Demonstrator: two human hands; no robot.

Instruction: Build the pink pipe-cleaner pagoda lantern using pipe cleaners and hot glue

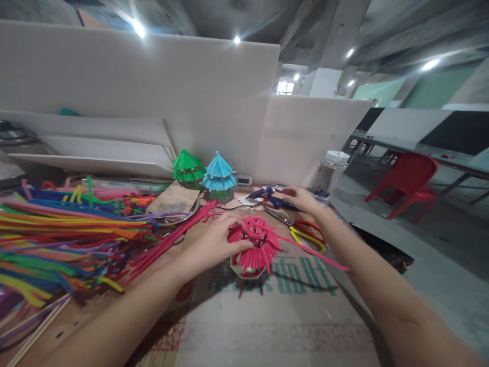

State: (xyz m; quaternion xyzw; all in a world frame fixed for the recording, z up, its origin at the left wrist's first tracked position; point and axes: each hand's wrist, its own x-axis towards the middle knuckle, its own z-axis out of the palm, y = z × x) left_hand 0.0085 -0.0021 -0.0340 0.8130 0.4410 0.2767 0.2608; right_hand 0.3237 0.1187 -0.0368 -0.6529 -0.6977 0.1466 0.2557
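Observation:
My left hand [229,238] is closed around the side of a small pink pavilion model [255,229] made of fuzzy pipe cleaners. Its lower tier has a fringed roof, with an octagonal base beneath. A loose pink pipe cleaner [313,251] trails from it towards my right forearm. Farther back, my right hand [301,199] is at a blue glue gun [266,192], its fingers curled at the rear end; part of the handle is hidden. Scissors [294,224] with red and yellow handles lie below that hand. A bundle of pink pipe cleaners [175,237] lies beyond my left forearm.
Many coloured pipe cleaners [69,224] cover the left side. A green pavilion [187,165] and a blue one [218,173] stand at the back, before a white board [221,102]. A clear bottle [331,171] stands back right. Printed cardboard [298,316] covers the table.

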